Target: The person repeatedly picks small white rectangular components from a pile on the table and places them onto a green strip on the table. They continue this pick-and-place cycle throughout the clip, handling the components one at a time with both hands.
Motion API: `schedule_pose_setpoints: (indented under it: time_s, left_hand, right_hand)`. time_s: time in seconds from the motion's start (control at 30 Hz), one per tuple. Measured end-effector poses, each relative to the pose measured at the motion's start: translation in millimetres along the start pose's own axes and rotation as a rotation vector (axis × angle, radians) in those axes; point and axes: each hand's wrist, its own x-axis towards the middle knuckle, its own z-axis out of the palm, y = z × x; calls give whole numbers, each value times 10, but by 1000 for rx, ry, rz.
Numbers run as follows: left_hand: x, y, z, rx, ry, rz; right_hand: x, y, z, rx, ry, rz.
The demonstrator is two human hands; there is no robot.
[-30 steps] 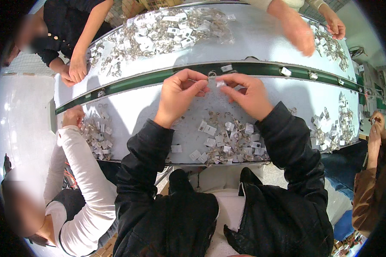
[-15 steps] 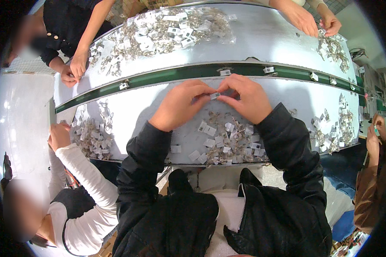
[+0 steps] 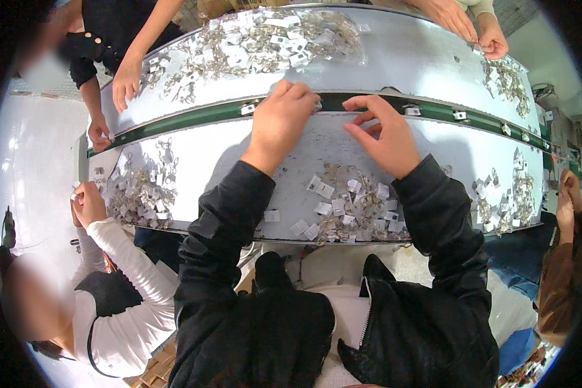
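Small pale piece [image 3: 317,106] at fingertips of left hand [image 3: 281,123], its grip unclear; right hand [image 3: 383,134] apart, fingers parted

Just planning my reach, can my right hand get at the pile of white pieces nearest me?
Likely yes: your right hand is open, apparently empty, and the pile lies uncovered on the near table, with nothing visibly between.

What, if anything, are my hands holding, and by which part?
Left hand: a small pale piece at its fingertips; whether or where it's gripped cannot be told. Right hand: nothing visible.
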Motion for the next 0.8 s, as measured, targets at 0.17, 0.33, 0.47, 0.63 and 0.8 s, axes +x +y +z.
schedule_pose_setpoints:
  time_s: [0.17, 0.33, 0.47, 0.63, 0.8]
  left_hand:
    - [-317, 238, -403, -287, -359, 94]
    - [-531, 424, -519, -369, -668, -95]
    - [-370, 327, -363, -579, -434, -157]
    - [-249, 219, -229, -510, -235, 61]
    - [-281, 277, -162, -555, -156, -154]
  right_hand:
    - [-34, 28, -99, -50, -52, 57]
    - [-59, -30, -69, 47, -203, -5]
    - [-122, -61, 42, 158, -260, 11]
    - [-32, 144, 13, 30, -243, -28]
    - [-29, 214, -29, -54, -121, -61]
